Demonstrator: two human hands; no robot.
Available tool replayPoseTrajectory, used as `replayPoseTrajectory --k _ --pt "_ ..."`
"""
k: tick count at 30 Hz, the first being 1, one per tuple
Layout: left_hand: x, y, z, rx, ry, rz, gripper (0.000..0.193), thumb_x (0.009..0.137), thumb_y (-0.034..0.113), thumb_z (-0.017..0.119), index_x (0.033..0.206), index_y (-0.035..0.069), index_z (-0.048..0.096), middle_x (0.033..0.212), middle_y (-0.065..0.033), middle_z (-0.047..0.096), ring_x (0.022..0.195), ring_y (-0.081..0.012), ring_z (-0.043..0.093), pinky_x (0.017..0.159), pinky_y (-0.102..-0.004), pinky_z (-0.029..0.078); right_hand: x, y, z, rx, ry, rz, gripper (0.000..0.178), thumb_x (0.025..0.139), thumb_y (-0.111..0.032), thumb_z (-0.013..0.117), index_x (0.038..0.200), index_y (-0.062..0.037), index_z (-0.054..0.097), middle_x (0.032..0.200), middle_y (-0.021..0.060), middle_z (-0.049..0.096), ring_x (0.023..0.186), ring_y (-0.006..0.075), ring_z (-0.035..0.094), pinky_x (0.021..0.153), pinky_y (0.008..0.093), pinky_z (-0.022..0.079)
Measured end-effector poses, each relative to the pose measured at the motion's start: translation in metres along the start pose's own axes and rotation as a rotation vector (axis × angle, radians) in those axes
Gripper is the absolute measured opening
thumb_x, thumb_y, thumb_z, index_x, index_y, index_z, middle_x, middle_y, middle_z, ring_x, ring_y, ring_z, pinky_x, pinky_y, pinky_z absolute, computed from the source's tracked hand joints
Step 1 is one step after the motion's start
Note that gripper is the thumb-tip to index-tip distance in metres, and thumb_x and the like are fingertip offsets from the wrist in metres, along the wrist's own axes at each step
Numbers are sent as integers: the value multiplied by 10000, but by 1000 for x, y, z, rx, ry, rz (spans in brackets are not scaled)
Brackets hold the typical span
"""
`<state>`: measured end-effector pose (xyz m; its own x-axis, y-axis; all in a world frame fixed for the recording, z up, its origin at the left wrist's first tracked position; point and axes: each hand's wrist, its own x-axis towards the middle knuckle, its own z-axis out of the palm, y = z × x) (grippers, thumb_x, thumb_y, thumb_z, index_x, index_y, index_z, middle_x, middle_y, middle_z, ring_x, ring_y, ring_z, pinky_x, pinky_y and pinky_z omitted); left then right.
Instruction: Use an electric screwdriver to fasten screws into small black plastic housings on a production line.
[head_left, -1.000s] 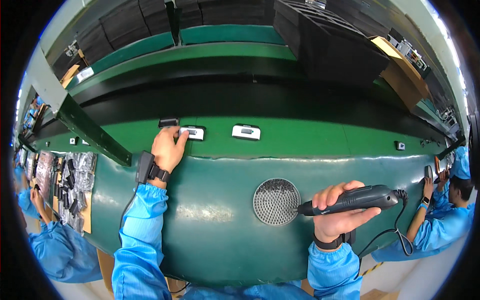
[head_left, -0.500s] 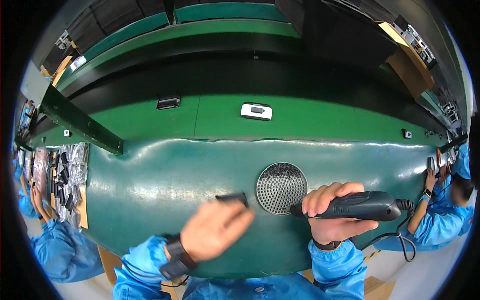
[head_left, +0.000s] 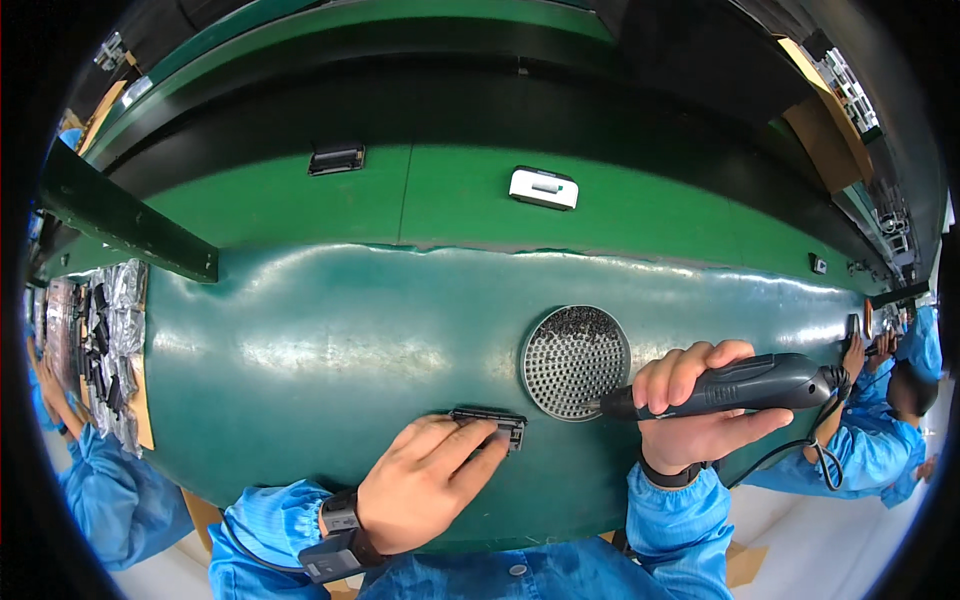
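My right hand is closed around a dark corded electric screwdriver, held nearly level. Its thin tip points left, at the lower right part of a round tray with a grid of holes. Small black screws are heaped at the tray's far side. Left of the tray, a small black plastic housing lies on the green table mat. The fingers of my left hand press together over this housing and hide part of it.
Beyond the mat runs a green belt carrying a white device and another black part. A green metal post stands at left, near bagged black parts. Co-workers in blue sit on both sides. The screwdriver's cord hangs at right.
My left hand, blurred before, now rests on the housing, which has come slightly down and right. The screwdriver tip still points at the tray. The whole view has shifted a little.
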<state>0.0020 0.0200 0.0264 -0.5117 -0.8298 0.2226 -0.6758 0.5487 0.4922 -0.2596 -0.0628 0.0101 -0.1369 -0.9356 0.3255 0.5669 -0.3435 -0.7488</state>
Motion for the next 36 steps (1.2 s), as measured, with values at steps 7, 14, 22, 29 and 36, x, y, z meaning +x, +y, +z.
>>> replayPoseTrajectory --k 7,14,22,29,36 --pt "-1 -3 7 36 42 -31 319 765 43 712 1078 -6 752 1165 -119 680 930 -275 620 840 -374 538 -3 -2 3 -7 -69 4 853 858 -903 398 1118 -94 469 728 104 581 541 223 580 477 390 486" --pt "12 8 16 93 207 -104 248 770 80 785 1008 14 767 1150 -123 672 986 -302 615 827 -412 481 -11 -7 22 -94 -230 -42 806 864 -824 549 1112 -62 465 764 130 580 592 248 577 532 404 491" --pt "-3 1 28 11 114 -32 287 772 156 775 1050 87 788 1209 -116 646 1050 -277 610 803 -352 486 -18 -4 34 -208 -309 -325 736 865 -731 664 1102 -57 485 718 92 590 522 198 568 455 338 494" --pt "0 1 20 38 97 -104 207 793 199 783 997 176 814 1151 -58 624 1131 -260 572 859 -374 440 -36 -21 48 -165 -313 -192 618 918 -637 672 1081 -77 469 680 79 584 492 170 558 407 297 473" --pt "1 0 21 76 94 -113 182 796 215 790 972 183 820 1138 -42 620 1146 -256 572 847 -367 437 -37 -15 55 -93 -488 -118 694 921 -648 647 1172 -11 531 769 161 604 584 261 586 530 412 499"
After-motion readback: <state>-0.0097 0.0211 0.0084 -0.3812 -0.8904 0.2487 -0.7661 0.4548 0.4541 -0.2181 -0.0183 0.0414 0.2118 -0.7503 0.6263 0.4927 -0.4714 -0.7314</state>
